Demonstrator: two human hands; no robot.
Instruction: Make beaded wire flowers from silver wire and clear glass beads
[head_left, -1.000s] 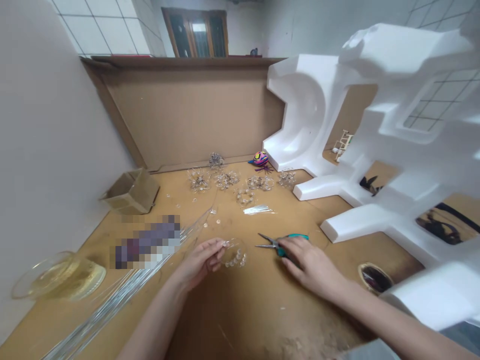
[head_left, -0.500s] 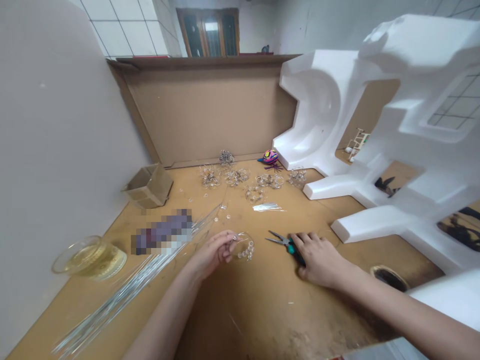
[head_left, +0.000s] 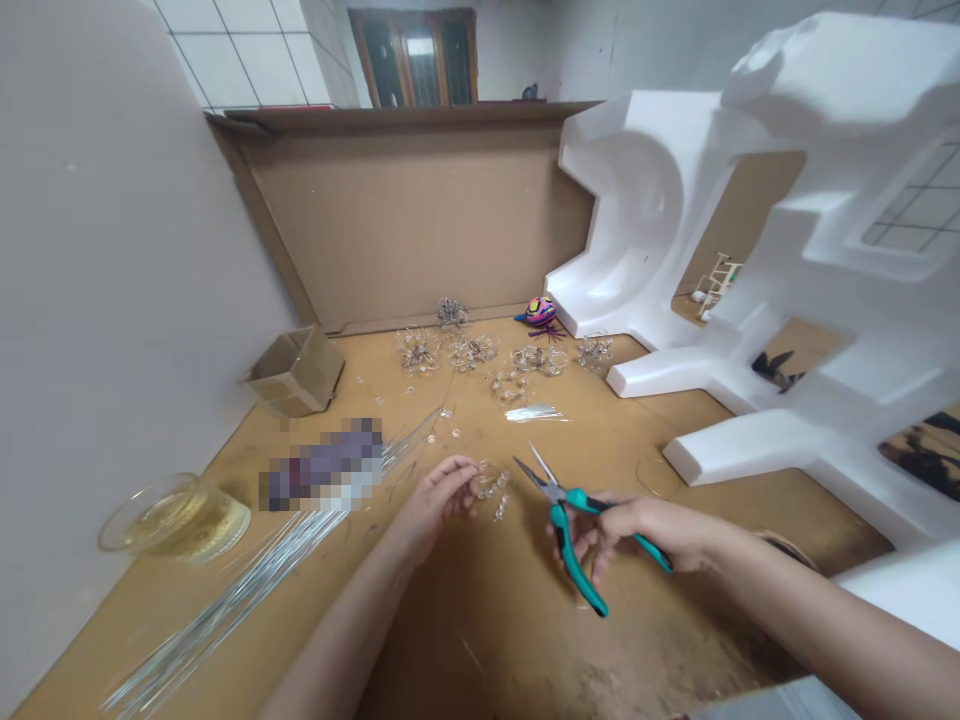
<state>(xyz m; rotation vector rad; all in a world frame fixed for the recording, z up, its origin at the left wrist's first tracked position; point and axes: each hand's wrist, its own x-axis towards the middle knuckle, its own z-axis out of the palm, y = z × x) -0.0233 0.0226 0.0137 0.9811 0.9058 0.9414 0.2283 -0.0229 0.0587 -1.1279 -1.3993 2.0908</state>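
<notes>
Between its thumb and fingers my left hand (head_left: 444,495) pinches a small wire loop strung with clear beads (head_left: 498,487), which hangs to the right of the fingertips. My right hand (head_left: 611,530) grips long-nose pliers (head_left: 555,497) with teal and black handles. The handles are spread and the jaws stand apart, pointing up and left toward the beaded loop without touching it. Beyond the hands lie several finished-looking bead and wire clusters (head_left: 472,351) and a small bundle of short wires (head_left: 535,413).
Long silver wires (head_left: 247,590) lie at the left, beside a blurred-out purple item (head_left: 322,465). A glass cup of yellowish liquid (head_left: 187,520) and a small cardboard box (head_left: 296,375) stand further left. White foam packing (head_left: 637,230) fills the right. A colourful bird-like ornament (head_left: 540,312) sits at the back.
My right hand has picked the pliers up from the table, and their jaws and handles have opened. My left hand keeps hold of the beaded loop. The view has shifted a little.
</notes>
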